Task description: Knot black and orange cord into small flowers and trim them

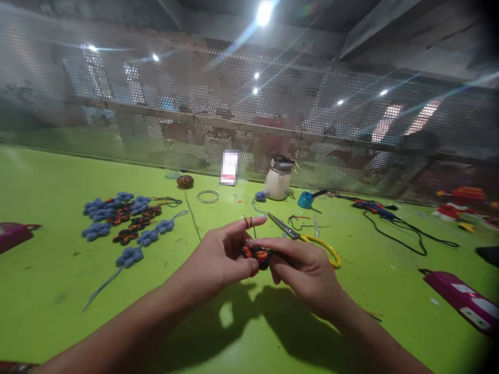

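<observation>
**Left hand and right hand pinch a small orange-and-black crocheted yarn piece over a lime-green tabletop**

The yarn piece is near the middle of the scene, raised above the surface, with shadows below. The left hand pinches its left side, thumb on the near face; the index finger points right, wrapped in a band of orange-and-dark yarn. The right hand has its thumb and fingers pressed together at the piece's right edge; whether a tool is between them, I cannot tell.

Just beyond the right hand lie metal scissors with yellow handles, partly hidden by it. To the left, blue crocheted yarn flowers lie among orange-and-black crocheted flowers.

On the far side are a round dark-and-orange yarn ball, a thin grey ring, a pale jar with a dark lid and a small blue container. A long purple case lies at the right, before a perforated metal screen farther back.
</observation>
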`<state>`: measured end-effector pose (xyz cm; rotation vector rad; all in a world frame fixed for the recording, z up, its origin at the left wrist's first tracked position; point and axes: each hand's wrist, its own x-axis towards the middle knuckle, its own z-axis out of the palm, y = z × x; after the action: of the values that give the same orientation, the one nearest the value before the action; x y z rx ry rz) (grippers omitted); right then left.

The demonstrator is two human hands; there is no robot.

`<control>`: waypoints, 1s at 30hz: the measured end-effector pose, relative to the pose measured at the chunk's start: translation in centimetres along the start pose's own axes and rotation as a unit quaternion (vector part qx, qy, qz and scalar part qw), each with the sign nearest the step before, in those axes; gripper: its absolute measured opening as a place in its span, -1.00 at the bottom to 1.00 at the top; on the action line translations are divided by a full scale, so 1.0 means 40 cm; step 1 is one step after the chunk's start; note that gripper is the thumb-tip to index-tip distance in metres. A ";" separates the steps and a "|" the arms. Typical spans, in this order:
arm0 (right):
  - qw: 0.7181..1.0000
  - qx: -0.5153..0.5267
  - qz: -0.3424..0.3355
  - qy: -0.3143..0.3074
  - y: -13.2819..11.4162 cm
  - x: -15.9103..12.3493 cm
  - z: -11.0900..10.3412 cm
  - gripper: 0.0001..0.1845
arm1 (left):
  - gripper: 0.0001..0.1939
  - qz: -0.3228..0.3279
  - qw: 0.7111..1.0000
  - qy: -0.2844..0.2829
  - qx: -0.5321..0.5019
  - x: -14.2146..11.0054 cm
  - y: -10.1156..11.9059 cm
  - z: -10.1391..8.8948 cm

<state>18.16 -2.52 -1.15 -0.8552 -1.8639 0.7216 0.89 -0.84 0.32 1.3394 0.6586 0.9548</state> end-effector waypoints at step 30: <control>0.999 -0.051 -0.011 0.016 0.006 -0.004 0.017 -0.80 | -0.48 0.044 0.988 0.052 0.138 0.001 0.003 -0.002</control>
<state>17.66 -2.58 -1.69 -0.9043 -1.8903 0.6005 0.81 -0.75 0.43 1.5817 0.8401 1.0379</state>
